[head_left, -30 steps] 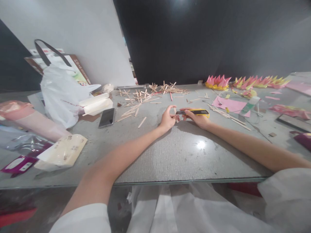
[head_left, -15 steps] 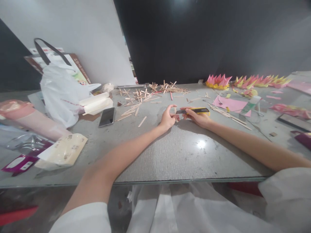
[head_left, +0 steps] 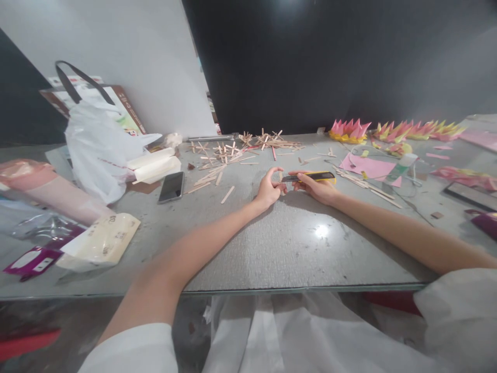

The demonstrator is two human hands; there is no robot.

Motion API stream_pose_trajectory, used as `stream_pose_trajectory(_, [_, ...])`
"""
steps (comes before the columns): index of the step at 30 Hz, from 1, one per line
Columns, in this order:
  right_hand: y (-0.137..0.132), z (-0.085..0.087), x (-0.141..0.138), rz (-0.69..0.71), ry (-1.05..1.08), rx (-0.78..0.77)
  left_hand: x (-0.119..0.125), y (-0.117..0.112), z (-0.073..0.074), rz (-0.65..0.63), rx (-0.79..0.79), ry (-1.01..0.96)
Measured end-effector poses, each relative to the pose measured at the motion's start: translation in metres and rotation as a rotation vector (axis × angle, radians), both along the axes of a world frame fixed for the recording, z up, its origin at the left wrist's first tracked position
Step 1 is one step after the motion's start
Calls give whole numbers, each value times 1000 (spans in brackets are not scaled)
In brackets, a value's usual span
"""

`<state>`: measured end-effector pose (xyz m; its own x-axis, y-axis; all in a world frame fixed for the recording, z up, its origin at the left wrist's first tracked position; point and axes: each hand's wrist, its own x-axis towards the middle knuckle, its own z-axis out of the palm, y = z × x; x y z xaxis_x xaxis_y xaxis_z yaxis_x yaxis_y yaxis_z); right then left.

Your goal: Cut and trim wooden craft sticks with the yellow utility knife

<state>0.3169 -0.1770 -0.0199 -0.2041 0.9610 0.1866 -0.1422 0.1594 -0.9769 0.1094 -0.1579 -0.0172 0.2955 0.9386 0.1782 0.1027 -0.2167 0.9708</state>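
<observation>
My right hand (head_left: 316, 190) is wrapped round a yellow and black utility knife (head_left: 320, 177), its blade end pointing left toward my other hand. My left hand (head_left: 269, 189) is curled just left of the knife tip, index finger arched. A short pale piece that looks like a wooden stick (head_left: 280, 176) shows at its fingertips, mostly hidden. Both hands are above the grey table (head_left: 248, 248), almost meeting. Behind them lies a heap of wooden sticks (head_left: 267, 141), with loose sticks (head_left: 228, 195) scattered to the left.
On the left are a phone (head_left: 171, 187), a white plastic bag (head_left: 93, 150) and a cream packet (head_left: 103, 243). On the right lie pink paper (head_left: 367, 167), more sticks (head_left: 361, 181), a glue bottle (head_left: 404, 165) and pink-yellow paper flowers (head_left: 349, 130). A dark panel (head_left: 330, 62) stands behind.
</observation>
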Motion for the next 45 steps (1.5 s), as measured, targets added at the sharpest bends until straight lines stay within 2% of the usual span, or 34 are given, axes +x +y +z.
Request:
stream_pose_trajectory(9, [2, 1, 0, -5, 51, -16, 2, -3, 0, 46, 61, 29])
stream_pose_trajectory(24, [5, 0, -2, -31, -3, 12, 2, -5, 2, 59, 137, 81])
stream_pose_trajectory(45, [6, -3, -4, -16, -7, 14, 2, -5, 2, 111, 105, 119])
